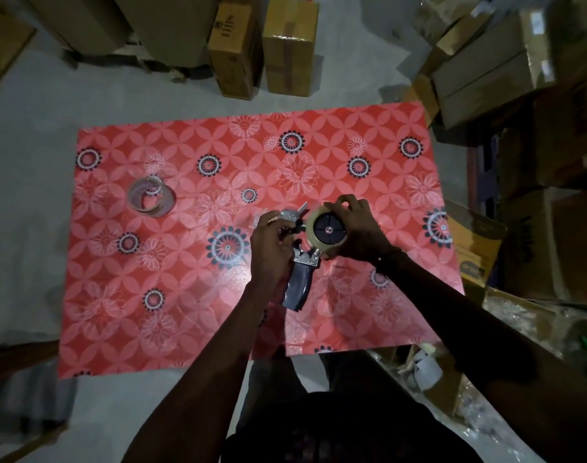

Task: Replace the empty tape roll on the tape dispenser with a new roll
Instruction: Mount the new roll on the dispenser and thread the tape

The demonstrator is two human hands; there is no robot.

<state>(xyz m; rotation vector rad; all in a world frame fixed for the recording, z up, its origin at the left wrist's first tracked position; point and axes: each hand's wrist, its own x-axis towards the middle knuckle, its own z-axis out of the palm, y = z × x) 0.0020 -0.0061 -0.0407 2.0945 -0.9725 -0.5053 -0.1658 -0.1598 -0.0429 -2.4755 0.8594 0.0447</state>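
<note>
A tape dispenser (300, 279) with a dark pistol handle and a metal front lies over the red flowered table (185, 295). A tan tape roll (310, 225) sits on its black hub. My left hand (272, 248) grips the dispenser's metal front part beside the blade. My right hand (355, 228) wraps around the roll's outer edge from the right, fingers curled over its top. An empty roll core (151, 198), pale and see-through, lies on the table at the far left, apart from both hands.
Cardboard boxes (290, 48) stand on the floor beyond the table's far edge. More boxes (505, 78) are stacked close along the right side. A box of clear plastic wrap (505, 329) sits at the near right. Grey floor surrounds the table.
</note>
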